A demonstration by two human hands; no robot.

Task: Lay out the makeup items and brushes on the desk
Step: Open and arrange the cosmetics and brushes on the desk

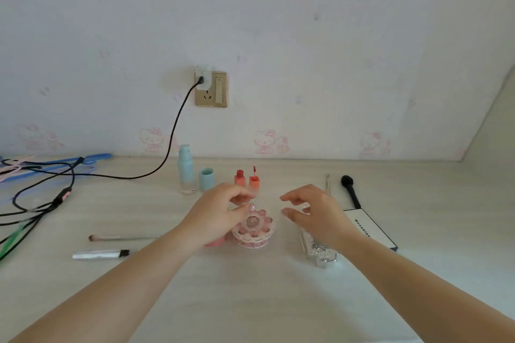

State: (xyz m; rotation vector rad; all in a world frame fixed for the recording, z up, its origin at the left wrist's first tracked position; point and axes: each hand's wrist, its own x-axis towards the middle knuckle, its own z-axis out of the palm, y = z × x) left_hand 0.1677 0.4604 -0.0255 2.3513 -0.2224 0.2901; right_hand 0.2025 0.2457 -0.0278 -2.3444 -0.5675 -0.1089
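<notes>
- Desk (250,301) of pale wood grain is seen from above, set against a wall papered with faint pink cartoon cats.
- A round pink flower-shaped makeup case (255,234) is placed at the middle of the desk, its lid topped by a clear dome.
- The left hand (220,214) is held over the case's left side with fingers curled; its thumb tip is laid on the lid, but a firm grip cannot be told.
- The right hand (312,211) is held just right of the case, fingers loosely bent and apart, with nothing held.
- A silver glittery compact (320,252) is partly hidden under the right wrist.
- A white flat box with dark edge (370,228) is seen just right of that hand, and a black fluffy-headed brush (350,191) behind it.
- Two small red lip-tint bottles (246,179) are stood upright behind the hands, beside a pale blue pump bottle (186,170) and its blue cap (206,179).
- A thin brown-tipped brush (119,237) and a silver-handled brush (100,255) are laid flat at the left.
- A black cable (170,142) is run from a gold wall socket (211,89) to the desk's left edge, near blue and pink hangers (55,164).
</notes>
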